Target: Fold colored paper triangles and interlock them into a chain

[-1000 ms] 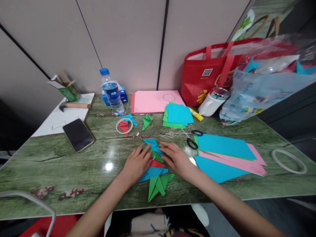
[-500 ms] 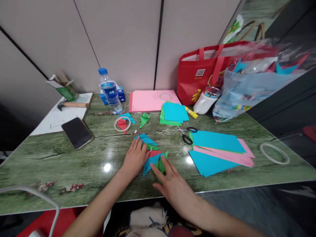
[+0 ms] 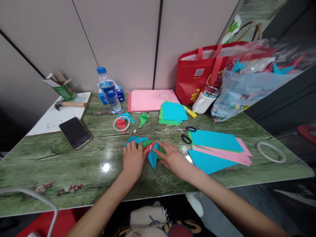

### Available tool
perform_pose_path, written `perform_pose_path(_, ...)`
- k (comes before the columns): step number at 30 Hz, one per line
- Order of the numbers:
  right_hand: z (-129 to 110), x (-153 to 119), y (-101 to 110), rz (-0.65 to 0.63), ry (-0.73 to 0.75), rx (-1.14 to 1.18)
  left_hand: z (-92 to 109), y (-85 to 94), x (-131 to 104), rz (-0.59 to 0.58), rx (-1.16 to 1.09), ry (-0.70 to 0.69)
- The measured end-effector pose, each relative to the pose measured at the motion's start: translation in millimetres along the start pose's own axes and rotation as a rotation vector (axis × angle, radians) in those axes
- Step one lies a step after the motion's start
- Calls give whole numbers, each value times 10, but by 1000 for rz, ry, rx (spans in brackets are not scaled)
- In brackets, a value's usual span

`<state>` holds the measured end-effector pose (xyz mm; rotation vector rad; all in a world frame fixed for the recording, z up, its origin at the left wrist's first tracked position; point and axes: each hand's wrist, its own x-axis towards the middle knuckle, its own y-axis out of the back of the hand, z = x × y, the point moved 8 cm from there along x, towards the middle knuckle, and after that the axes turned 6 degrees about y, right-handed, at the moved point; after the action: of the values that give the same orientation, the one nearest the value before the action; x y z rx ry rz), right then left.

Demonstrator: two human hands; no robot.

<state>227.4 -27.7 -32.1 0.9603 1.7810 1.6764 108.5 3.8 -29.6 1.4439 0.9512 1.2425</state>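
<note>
A joined origami strip of folded blue, green and red paper (image 3: 152,159) lies on the table in front of me, its blue point towards me. My left hand (image 3: 133,159) is closed over the left part, fingers on the blue and green folds and thumb by the red fold. From the other side my right hand (image 3: 174,159) grips the green end, fingertips on the green and blue folds and partly covering them. Beyond the hands lie a loose green folded piece (image 3: 143,119), a blue one (image 3: 128,117) and a red one (image 3: 120,124) under a roll of tape (image 3: 121,123).
Scissors (image 3: 185,134) lie right of my hands, beside blue and pink paper sheets (image 3: 214,140). Behind are cut paper squares (image 3: 175,112), a glue stick (image 3: 190,112), a white mug (image 3: 204,101) and a water bottle (image 3: 109,92). A phone (image 3: 75,132) and hammer (image 3: 70,104) lie left.
Both hands have moved slightly away from me and closer together. The folded pieces have been pushed together and turned, so the blue point now faces me between the hands.
</note>
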Motion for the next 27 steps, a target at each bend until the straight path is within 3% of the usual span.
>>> perform_pose_path(5, -124, -28, 86, 111, -87, -34, -70, 52, 30, 129, -161, -196)
perform_pose_path(9, -364, -19, -68, 188, -195, -19, -82, -148, 1, 79, -243, -301)
perform_pose_path(12, -401, 14, -274, 163, -278, -7, -73, -319, -29, 28, -275, -313)
perform_pose_path(16, -376, 35, -423, 157, -264, -12, -74, -400, -47, 25, -310, -304)
perform_pose_path(27, -352, 18, -372, 156, -277, 16, -50, -382, -57, 16, -304, -313)
